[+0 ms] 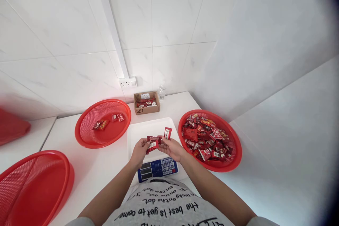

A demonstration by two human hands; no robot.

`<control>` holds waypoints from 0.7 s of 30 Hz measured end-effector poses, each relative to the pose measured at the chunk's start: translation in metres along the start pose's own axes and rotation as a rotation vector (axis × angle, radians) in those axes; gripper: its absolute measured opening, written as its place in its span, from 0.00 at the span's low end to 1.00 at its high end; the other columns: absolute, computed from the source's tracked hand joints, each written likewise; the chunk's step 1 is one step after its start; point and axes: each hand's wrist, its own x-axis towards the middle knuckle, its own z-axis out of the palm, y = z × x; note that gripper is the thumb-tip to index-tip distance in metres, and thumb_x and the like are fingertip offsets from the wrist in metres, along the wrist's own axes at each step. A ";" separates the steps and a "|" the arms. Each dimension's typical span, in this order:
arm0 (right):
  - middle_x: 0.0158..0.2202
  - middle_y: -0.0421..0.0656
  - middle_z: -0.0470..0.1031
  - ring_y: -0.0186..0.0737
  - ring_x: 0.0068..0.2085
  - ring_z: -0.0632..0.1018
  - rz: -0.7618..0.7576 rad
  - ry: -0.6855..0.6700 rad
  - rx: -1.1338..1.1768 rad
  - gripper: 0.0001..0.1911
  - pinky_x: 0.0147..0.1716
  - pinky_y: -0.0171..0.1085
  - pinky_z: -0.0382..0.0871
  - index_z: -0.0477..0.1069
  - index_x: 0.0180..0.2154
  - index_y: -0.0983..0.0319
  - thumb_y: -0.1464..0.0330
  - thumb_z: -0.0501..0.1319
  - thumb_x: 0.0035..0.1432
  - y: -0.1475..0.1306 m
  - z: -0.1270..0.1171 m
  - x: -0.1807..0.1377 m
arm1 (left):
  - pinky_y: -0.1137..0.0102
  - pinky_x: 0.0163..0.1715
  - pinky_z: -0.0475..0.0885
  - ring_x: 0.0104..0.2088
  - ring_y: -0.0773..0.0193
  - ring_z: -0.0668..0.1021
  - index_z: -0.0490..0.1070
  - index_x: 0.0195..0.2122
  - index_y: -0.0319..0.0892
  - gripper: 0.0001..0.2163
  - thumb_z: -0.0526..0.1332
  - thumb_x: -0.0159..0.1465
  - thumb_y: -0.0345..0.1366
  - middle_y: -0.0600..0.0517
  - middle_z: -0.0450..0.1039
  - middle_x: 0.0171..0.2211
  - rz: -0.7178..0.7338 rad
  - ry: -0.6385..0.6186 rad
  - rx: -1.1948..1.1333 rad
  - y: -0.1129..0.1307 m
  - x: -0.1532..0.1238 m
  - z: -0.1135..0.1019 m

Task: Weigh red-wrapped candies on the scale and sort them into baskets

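Observation:
Above the white tray of a weighing scale [136,131], both hands come close together. My left hand [140,152] pinches a small red candy packet [153,145] with a white label. Another red candy packet [167,133] sticks up from the fingers of my right hand [172,149], which is closed and also meets the packets between the hands. How many packets lie there is partly hidden by the fingers. Below my hands shows the scale's blue panel [159,169] with displays and number keys. To the right, a red basket [236,153] holds a heap of mostly red candy packets [203,136].
At the left back, a red basket [81,136] holds several packets [101,124]. Another red basket [67,180] stands at the front left. A cardboard box [147,109] with red packets sits behind the scale, beside a clear glass [161,91]. A wall socket [128,82] is above.

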 end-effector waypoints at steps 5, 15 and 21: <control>0.48 0.48 0.72 0.32 0.34 0.78 -0.025 0.075 -0.051 0.11 0.37 0.35 0.72 0.68 0.43 0.62 0.66 0.55 0.59 0.003 -0.005 0.002 | 0.75 0.23 0.64 0.24 0.70 0.71 0.65 0.36 0.41 0.18 0.64 0.49 0.46 0.56 0.70 0.24 0.002 0.039 -0.020 -0.004 0.007 -0.003; 0.38 0.46 0.74 0.29 0.27 0.73 0.003 0.145 -0.297 0.12 0.25 0.29 0.65 0.67 0.42 0.62 0.62 0.53 0.59 0.009 -0.014 -0.002 | 0.70 0.30 0.71 0.28 0.67 0.75 0.63 0.43 0.41 0.20 0.66 0.50 0.37 0.56 0.68 0.25 -0.066 -0.010 -0.023 -0.014 0.002 -0.011; 0.34 0.42 0.74 0.29 0.25 0.72 -0.015 0.070 -0.510 0.15 0.23 0.28 0.60 0.64 0.45 0.59 0.59 0.53 0.58 0.013 -0.013 -0.002 | 0.70 0.30 0.70 0.27 0.67 0.74 0.64 0.45 0.42 0.23 0.67 0.48 0.37 0.57 0.66 0.26 -0.023 -0.052 0.085 -0.023 0.001 -0.009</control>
